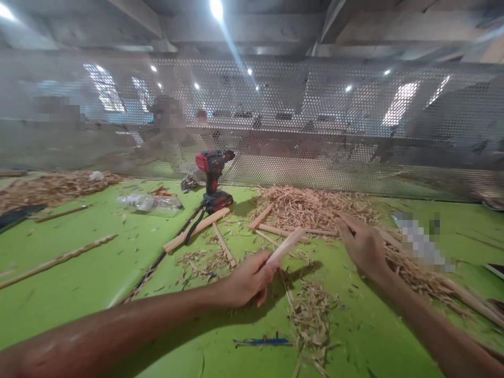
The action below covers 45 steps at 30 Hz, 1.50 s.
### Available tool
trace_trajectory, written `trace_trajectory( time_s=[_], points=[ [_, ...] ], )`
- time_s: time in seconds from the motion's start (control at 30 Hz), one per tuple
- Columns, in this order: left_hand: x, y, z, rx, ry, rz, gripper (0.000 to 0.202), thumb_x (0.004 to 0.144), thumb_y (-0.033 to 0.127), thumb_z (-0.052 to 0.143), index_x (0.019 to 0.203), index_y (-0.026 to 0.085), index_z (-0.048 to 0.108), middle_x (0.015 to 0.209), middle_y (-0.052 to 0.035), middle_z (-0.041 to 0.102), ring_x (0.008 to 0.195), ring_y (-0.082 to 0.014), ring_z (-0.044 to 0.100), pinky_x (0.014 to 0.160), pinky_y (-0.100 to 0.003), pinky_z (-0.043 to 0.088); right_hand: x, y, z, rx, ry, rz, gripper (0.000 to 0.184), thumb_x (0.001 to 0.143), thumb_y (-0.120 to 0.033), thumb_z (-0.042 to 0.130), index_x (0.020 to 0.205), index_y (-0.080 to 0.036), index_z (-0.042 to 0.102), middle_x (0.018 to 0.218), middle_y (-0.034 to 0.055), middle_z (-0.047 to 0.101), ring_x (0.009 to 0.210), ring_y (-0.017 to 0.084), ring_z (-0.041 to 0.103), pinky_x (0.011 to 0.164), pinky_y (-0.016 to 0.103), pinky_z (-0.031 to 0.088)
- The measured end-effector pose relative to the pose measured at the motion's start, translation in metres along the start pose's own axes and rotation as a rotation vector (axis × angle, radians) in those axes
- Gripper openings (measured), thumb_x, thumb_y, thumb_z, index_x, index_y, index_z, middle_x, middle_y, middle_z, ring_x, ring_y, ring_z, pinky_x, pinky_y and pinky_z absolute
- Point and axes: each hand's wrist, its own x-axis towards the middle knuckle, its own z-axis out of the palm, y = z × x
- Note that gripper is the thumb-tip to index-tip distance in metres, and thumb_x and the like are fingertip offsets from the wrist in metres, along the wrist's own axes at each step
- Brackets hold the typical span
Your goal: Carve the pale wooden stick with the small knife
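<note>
My left hand (252, 278) is closed around the lower end of a pale, flat wooden stick (287, 247), which points up and away to the right. To the right, my right hand (362, 244) is raised near the edge of a wood-shavings pile (307, 205). Its fingers are drawn together, and I cannot make out what, if anything, is between them. Beyond the left hand lie several cut wood pieces, among them a flat strip (197, 231) and a thin stick (223, 244). Loose shavings (315, 315) are scattered below and between the hands.
A red and black cordless drill (214, 181) stands upright on the green tabletop (79, 278). Left of it lie a clear plastic bottle (151, 203) and a long carved stick (59, 260). A blue strip (263, 342) lies in front. Perforated metal panels (275, 115) close off the back.
</note>
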Motion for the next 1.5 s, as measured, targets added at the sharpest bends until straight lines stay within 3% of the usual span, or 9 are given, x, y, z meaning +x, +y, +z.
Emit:
trace_trajectory(
  time_s=[0.2, 0.37, 0.5, 0.7, 0.87, 0.97, 1.07, 1.33, 1.5],
  points=[
    [0.001, 0.014, -0.004, -0.219, -0.031, 0.039, 0.043, 0.096, 0.06, 0.042, 0.097, 0.019, 0.052, 0.059, 0.0083, 0.036, 0.046, -0.0077, 0.036, 0.044, -0.021, 0.041, -0.008, -0.027, 0.004, 0.166, -0.049, -0.055, 0.031, 0.097, -0.033, 0.052, 0.109, -0.019, 0.076, 0.104, 0.0105, 0.076, 0.095, 0.027, 0.074, 0.083, 0.043, 0.061],
    [0.003, 0.021, -0.008, -0.183, 0.034, 0.074, 0.042, 0.094, 0.06, 0.047, 0.101, 0.019, 0.055, 0.063, 0.0061, 0.039, 0.053, -0.0096, 0.04, 0.048, -0.022, 0.041, -0.011, -0.04, 0.003, 0.222, 0.002, -0.087, 0.029, 0.096, -0.032, 0.054, 0.106, -0.016, 0.076, 0.101, 0.0119, 0.077, 0.092, 0.026, 0.074, 0.083, 0.04, 0.061],
    [0.0, 0.029, -0.003, -0.146, 0.07, -0.006, 0.028, 0.093, 0.05, 0.05, 0.094, 0.022, 0.048, 0.071, 0.0049, 0.048, 0.054, -0.0089, 0.046, 0.044, -0.02, 0.04, -0.012, -0.054, -0.004, 0.25, 0.011, -0.166, 0.027, 0.097, -0.027, 0.054, 0.109, -0.017, 0.075, 0.102, 0.0103, 0.077, 0.092, 0.024, 0.074, 0.083, 0.038, 0.061],
    [-0.005, 0.033, -0.002, -0.1, 0.058, -0.049, 0.012, 0.092, 0.035, 0.043, 0.09, 0.023, 0.042, 0.063, 0.0076, 0.051, 0.039, -0.0066, 0.036, 0.034, -0.017, 0.031, -0.017, -0.076, -0.012, 0.258, -0.073, -0.34, 0.029, 0.097, -0.021, 0.053, 0.119, -0.021, 0.072, 0.103, 0.0078, 0.077, 0.09, 0.024, 0.075, 0.076, 0.034, 0.063],
    [-0.005, 0.033, -0.001, -0.186, -0.021, -0.061, 0.014, 0.091, 0.03, 0.044, 0.103, 0.023, 0.049, 0.062, 0.0075, 0.049, 0.038, -0.0066, 0.036, 0.033, -0.017, 0.027, -0.018, -0.076, -0.011, 0.213, -0.136, -0.369, 0.03, 0.098, -0.022, 0.052, 0.122, -0.019, 0.071, 0.109, 0.0093, 0.075, 0.092, 0.025, 0.074, 0.08, 0.034, 0.061],
    [-0.006, 0.035, 0.001, -0.317, -0.069, -0.075, 0.005, 0.089, 0.026, 0.046, 0.089, 0.022, 0.049, 0.059, 0.0082, 0.041, 0.037, -0.0054, 0.029, 0.032, -0.017, 0.021, -0.018, -0.073, -0.011, 0.188, -0.152, -0.356, 0.032, 0.099, -0.023, 0.051, 0.126, -0.02, 0.069, 0.111, 0.0086, 0.074, 0.092, 0.024, 0.074, 0.082, 0.034, 0.06],
    [-0.007, 0.038, 0.002, -0.412, -0.098, -0.096, 0.014, 0.089, 0.025, 0.05, 0.078, 0.022, 0.043, 0.056, 0.0087, 0.036, 0.038, -0.0047, 0.023, 0.032, -0.017, 0.018, -0.017, -0.073, -0.013, 0.185, -0.169, -0.335, 0.034, 0.1, -0.025, 0.05, 0.129, -0.023, 0.067, 0.112, 0.0079, 0.074, 0.092, 0.024, 0.074, 0.083, 0.036, 0.06],
    [-0.01, 0.036, 0.003, -0.503, -0.125, -0.185, 0.004, 0.091, 0.025, 0.047, 0.089, 0.023, 0.045, 0.054, 0.0094, 0.032, 0.038, -0.0061, 0.017, 0.031, -0.017, 0.016, -0.017, -0.076, -0.015, 0.165, -0.183, -0.359, 0.033, 0.1, -0.024, 0.049, 0.127, -0.023, 0.069, 0.107, 0.0079, 0.075, 0.086, 0.024, 0.074, 0.073, 0.035, 0.061],
    [-0.012, 0.04, 0.004, -0.517, -0.127, -0.205, 0.008, 0.094, 0.029, 0.043, 0.092, 0.023, 0.048, 0.053, 0.0097, 0.028, 0.039, -0.0061, 0.013, 0.033, -0.017, 0.015, -0.013, -0.068, -0.015, 0.138, -0.14, -0.353, 0.032, 0.102, -0.027, 0.047, 0.124, -0.026, 0.07, 0.102, 0.005, 0.077, 0.082, 0.02, 0.074, 0.071, 0.032, 0.061]
  ],
)
